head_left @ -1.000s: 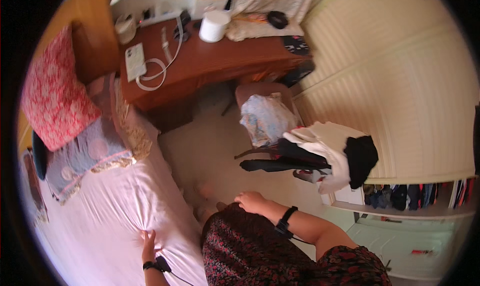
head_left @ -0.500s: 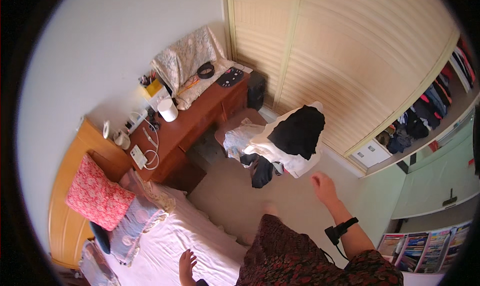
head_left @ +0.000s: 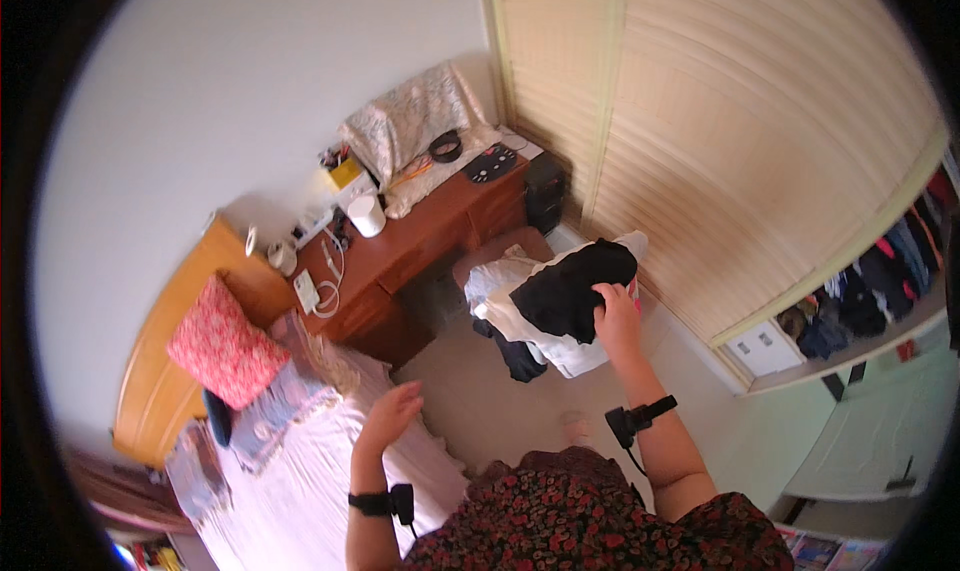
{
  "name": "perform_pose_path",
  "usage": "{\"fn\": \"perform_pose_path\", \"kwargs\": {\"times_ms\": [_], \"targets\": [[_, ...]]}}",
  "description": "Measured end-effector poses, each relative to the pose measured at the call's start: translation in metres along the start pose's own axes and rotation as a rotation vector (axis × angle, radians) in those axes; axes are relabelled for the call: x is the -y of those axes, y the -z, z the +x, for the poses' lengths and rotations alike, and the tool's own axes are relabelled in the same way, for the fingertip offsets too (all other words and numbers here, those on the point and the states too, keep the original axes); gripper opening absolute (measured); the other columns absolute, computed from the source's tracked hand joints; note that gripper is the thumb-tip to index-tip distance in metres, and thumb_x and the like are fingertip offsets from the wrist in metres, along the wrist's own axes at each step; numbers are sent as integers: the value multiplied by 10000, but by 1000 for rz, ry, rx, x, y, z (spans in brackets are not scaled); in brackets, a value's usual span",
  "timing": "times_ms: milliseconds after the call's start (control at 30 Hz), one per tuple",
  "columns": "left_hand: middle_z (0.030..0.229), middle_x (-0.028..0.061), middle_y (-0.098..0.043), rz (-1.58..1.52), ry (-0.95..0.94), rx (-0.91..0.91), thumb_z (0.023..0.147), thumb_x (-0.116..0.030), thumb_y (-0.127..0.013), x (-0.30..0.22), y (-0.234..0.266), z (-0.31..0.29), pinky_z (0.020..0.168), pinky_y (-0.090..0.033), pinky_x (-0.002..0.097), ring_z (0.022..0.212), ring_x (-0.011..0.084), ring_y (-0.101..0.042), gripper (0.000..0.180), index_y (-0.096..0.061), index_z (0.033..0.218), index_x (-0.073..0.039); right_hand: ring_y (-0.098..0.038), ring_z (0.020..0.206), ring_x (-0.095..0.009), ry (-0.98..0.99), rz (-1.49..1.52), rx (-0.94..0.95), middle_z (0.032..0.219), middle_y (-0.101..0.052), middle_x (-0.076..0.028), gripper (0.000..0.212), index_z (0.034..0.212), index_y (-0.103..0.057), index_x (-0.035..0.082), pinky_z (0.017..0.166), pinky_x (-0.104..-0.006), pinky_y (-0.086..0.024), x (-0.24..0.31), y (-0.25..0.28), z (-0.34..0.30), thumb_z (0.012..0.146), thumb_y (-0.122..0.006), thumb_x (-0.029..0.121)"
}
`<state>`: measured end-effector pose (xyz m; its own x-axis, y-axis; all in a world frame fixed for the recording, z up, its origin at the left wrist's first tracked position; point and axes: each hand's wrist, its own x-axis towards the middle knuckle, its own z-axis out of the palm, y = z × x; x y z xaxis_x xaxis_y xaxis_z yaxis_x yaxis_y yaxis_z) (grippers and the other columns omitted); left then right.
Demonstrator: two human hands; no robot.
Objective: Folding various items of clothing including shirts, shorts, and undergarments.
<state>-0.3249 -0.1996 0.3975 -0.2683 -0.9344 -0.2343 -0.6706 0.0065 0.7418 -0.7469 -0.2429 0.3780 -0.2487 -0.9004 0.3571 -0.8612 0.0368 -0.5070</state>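
Note:
A heap of clothes lies on a brown-seated chair (head_left: pixel 505 249) ahead of me. On top is a black garment (head_left: pixel 565 296), over a white garment (head_left: pixel 500 314), with pale patterned cloth (head_left: pixel 490 276) at its left. A dark piece of clothing (head_left: pixel 518 359) hangs down at the front. My right hand (head_left: pixel 618 323) is at the right edge of the black garment, its fingers bent onto the cloth in a grip; the fingertips are partly hidden. Over the bed's edge my left hand (head_left: pixel 390 416) hovers open, fingers stretched, holding nothing.
At left is a bed with a pink sheet (head_left: pixel 300 481) and a red pillow (head_left: pixel 225 341). Beyond stands a brown desk (head_left: pixel 425 231) with a white cylinder (head_left: pixel 366 215) and cables. A sliding-door wardrobe (head_left: pixel 740 151) rises at right, its lower shelf holding clothes (head_left: pixel 850 296).
My right hand has reached forward onto the black garment. My left hand has risen and moved forward over the bed's edge. The view has shifted, and I stand closer to the chair.

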Motion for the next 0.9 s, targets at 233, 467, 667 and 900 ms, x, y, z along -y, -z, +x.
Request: {"fn": "perform_pose_path", "kwargs": {"times_ms": [233,467,667,900], "targets": [[1316,127,-487,122,-339,106,853,-231,-671,-122,-43,66,961,-434,355,1202,242,-487,579,-428,1350,-63,-607,902,-211,-169,791,337,983,-652,-122,290,1038,-590,-45,806,-307,-445,12,29,93,926,-452,184],[1061,96,-583,-406,-278,-61,894,-229,-622,-185,-94,106,891,-447,320,1024,196,-553,436,-472,1224,13,-610,805,-171,-687,1528,600,891,-638,-40,232,1026,-604,67,743,-293,-486,71,77,114,921,-502,247],[886,-46,-511,-730,-3,-143,986,-192,-457,-199,-71,102,709,-399,196,810,75,-478,158,-542,1055,-78,-525,542,-81,-765,1415,641,735,-631,23,278,1118,-602,82,568,-259,-473,-3,40,128,909,-533,251],[954,3,-591,-866,132,-118,985,-152,-430,-171,-52,122,779,-433,219,855,104,-542,198,-602,1056,-86,-592,789,-196,-302,1002,351,984,-609,-88,272,1125,-596,74,670,-315,-496,-26,10,103,868,-575,158]]}}
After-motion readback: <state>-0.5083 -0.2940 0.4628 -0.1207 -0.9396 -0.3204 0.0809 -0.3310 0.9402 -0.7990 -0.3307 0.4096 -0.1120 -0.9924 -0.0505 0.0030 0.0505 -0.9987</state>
